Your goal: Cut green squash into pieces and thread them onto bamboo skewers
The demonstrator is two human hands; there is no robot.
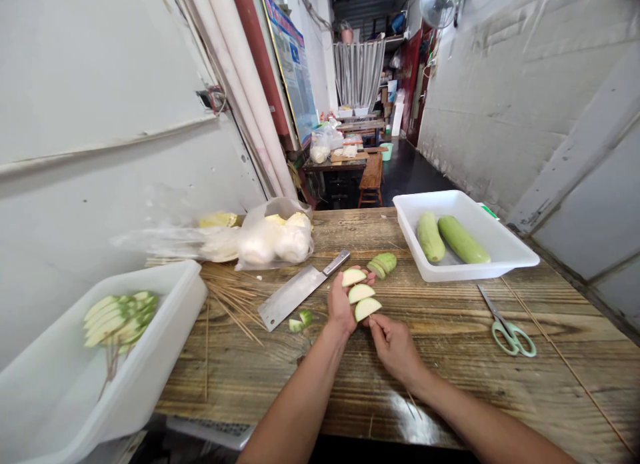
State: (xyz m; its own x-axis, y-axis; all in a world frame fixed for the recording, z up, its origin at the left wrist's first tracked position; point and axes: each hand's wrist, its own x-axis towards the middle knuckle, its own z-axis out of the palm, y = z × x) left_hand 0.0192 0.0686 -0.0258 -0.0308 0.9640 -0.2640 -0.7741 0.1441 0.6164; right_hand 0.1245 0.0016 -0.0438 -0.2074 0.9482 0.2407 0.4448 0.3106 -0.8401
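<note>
Three pale half-round zucchini slices [361, 293] with green rind lie in a row across my left hand [341, 305], whose fingers curl around them from beneath. My right hand [397, 347] pinches a thin wooden skewer at the nearest slice; most of that skewer is hidden by the hand. Just beyond my left fingers sits a stack of cut zucchini slices [382, 265]. A cleaver [293, 294] lies flat to the left, with small green end pieces [301, 321] beside its blade.
Left, a white tub [165, 337] holds skewered slices [117, 317]. Loose bamboo skewers [233, 294] and a plastic bag of white vegetables [275, 237] lie nearby. Right, a white tray [453, 272] holds two whole zucchini [463, 239]; green-handled scissors [513, 337] lie on the wooden table [450, 384].
</note>
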